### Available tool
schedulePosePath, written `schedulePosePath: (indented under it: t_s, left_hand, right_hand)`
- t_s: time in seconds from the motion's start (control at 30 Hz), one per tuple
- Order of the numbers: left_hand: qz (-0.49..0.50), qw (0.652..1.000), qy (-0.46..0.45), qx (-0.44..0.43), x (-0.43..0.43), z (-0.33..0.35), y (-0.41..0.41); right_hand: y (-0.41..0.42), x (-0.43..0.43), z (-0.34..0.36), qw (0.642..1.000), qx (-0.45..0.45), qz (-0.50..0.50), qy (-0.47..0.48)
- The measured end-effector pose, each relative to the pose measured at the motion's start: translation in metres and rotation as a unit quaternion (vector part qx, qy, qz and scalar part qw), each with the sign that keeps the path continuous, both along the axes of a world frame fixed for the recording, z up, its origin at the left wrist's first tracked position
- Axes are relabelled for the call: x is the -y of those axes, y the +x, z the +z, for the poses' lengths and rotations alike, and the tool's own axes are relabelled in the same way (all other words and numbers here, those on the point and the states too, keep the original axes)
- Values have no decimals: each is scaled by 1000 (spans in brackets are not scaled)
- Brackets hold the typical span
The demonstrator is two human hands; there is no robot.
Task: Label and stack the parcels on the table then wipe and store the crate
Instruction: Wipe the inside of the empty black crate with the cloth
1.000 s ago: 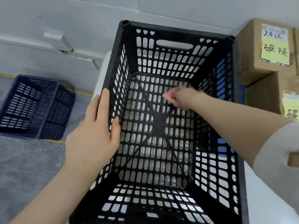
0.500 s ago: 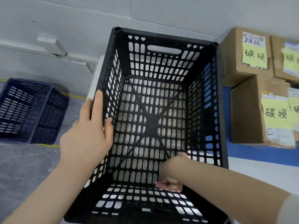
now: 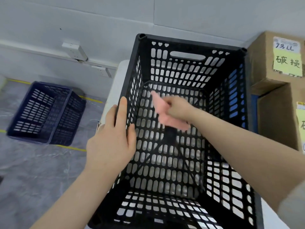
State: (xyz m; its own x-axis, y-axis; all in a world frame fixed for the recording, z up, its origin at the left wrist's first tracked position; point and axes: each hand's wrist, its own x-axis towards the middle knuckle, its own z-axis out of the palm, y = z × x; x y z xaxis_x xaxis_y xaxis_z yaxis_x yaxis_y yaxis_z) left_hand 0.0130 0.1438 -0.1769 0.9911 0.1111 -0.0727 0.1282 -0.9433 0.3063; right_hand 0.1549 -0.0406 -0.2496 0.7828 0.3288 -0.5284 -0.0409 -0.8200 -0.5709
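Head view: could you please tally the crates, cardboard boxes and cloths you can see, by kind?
Crates: 2 (black crate, blue crate)
Boxes: 2 (upper box, lower box)
Cloths: 1 (pink cloth, held in the right hand)
Total: 5

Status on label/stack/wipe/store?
Looks done: labelled boxes stacked at right. In hand: right hand holds a pink cloth inside the crate; left hand holds its wall. Left: finish wiping, store the crate.
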Motion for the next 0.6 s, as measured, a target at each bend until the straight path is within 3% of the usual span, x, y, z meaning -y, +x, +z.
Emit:
schedulePosePath:
  t_s: [0.07, 0.17, 0.27, 0.37, 0.47, 0.6]
  left_hand:
    - [-2, 1000, -4, 1, -1, 0, 0]
    - [-6, 1000, -10, 4, 0, 1, 1]
    - [-5, 1000, -17, 3, -1, 2, 0]
    - [-6, 1000, -14, 1, -1, 2, 1]
    - [-8, 1000, -11, -2, 0, 3, 1]
    - [-2, 1000, -3, -1, 0, 2, 0]
  right_hand:
    - [39, -18, -4, 985, 148, -83, 17]
    - [78, -50, -22, 974, 221, -13, -56]
    - [76, -72, -56, 963, 200, 68, -166]
    - [63, -72, -72, 954, 207, 116, -183]
    - [30, -66, -69, 953, 176, 208, -131]
    - [-87, -52, -68, 952, 97, 290, -9]
